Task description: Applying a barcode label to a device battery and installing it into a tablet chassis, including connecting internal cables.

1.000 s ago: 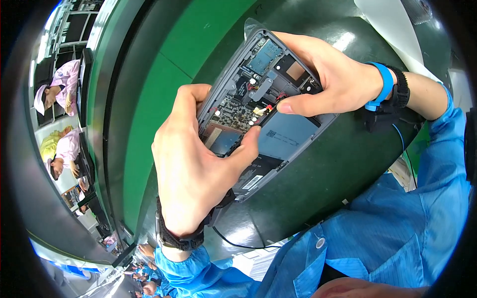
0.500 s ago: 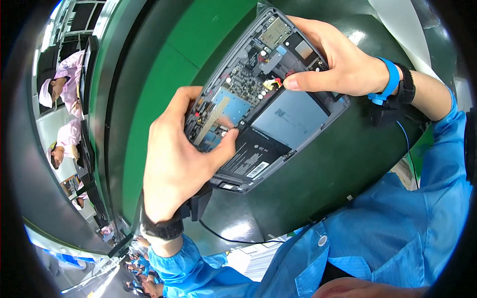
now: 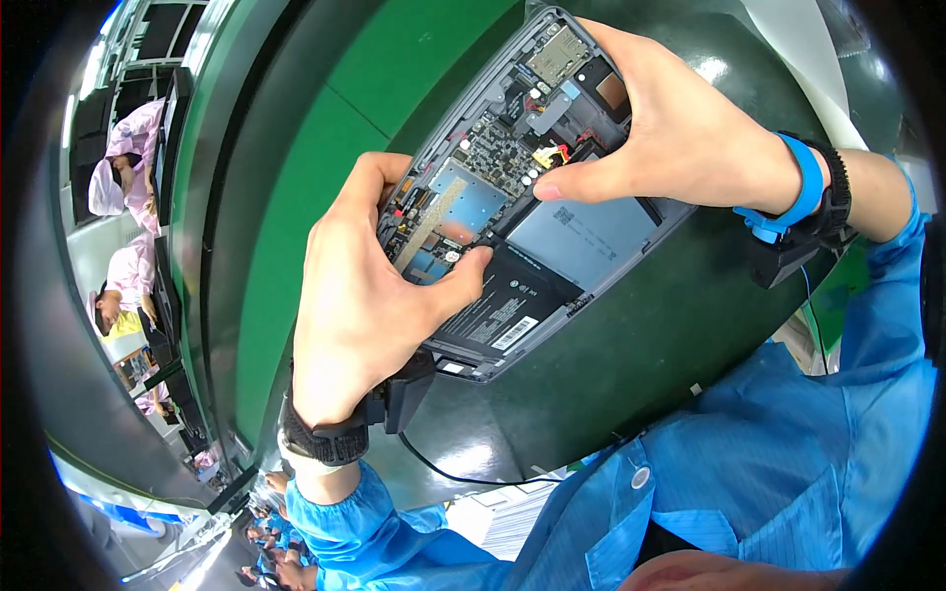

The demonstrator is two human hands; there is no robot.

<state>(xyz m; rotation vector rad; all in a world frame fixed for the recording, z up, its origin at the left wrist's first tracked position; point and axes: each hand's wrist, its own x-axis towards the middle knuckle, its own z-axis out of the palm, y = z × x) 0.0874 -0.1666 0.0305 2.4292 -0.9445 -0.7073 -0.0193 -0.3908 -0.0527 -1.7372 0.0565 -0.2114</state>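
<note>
Between my two hands, tilted above the green bench, is an opened tablet-like device (image 3: 581, 236) with its insides facing me. A circuit board (image 3: 490, 148), a black battery (image 3: 503, 305), a grey-blue battery panel (image 3: 586, 231) and a yellow-and-red wire connector (image 3: 552, 155) show in it. My left hand (image 3: 379, 286) grips the lower left side, thumb over the frame by the blue shield plate (image 3: 468, 207). My right hand (image 3: 670, 133) wraps the upper right side, its thumb lying over the inside near the wire connector. The fingers behind the device are hidden.
A green mat (image 3: 345, 118) lies on the dark green bench (image 3: 631, 325). A white sheet (image 3: 803, 59) hangs at the upper right. Black cables trail from both wrist bands. Several people in pink (image 3: 128, 177) sit beyond the bench at the left; others in blue are at the lower left.
The device and both hands have shifted slightly to the right. My right thumb has moved left and down, off the wire connector to just below it.
</note>
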